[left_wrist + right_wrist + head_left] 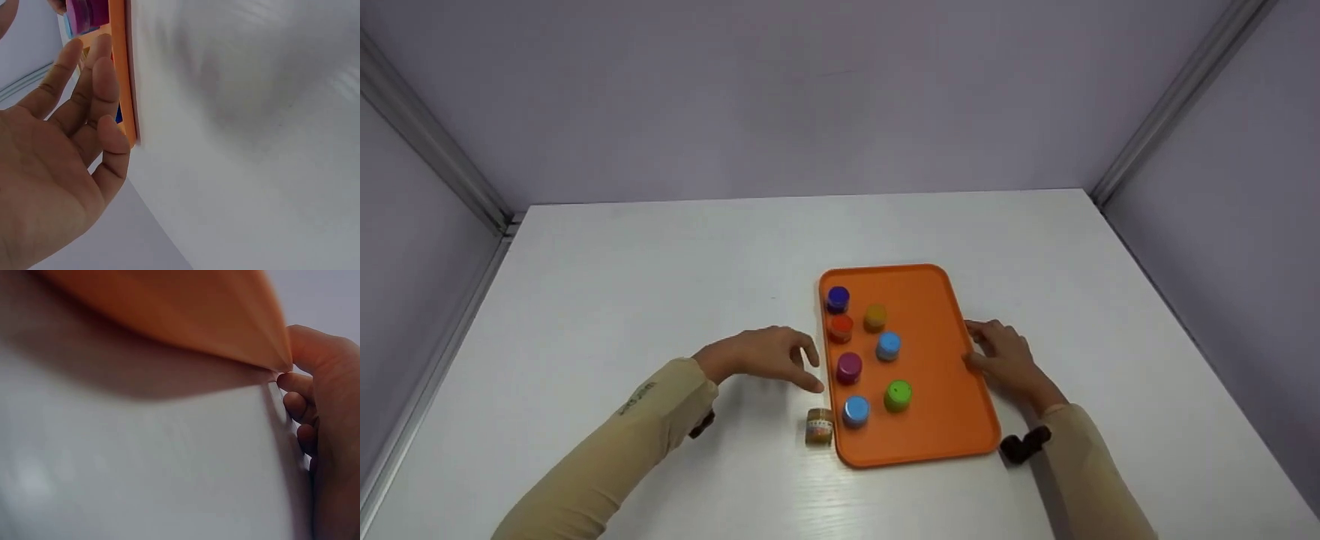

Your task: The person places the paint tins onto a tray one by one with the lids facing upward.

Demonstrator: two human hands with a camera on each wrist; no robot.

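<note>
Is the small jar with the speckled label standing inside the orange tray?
No: the speckled jar stands on the white table, just outside the orange tray's left edge.

7 jars [888, 346] crowd tray [930, 285].

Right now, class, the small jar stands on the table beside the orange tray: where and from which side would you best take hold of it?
Grip the small jar round its upright sides from above or the left. The tray rim blocks its right side, and the left hand hovers nearby.

Seven jars [889, 346] stand on the tray [941, 300], an eighth jar [819, 427] just left of its near corner.
</note>
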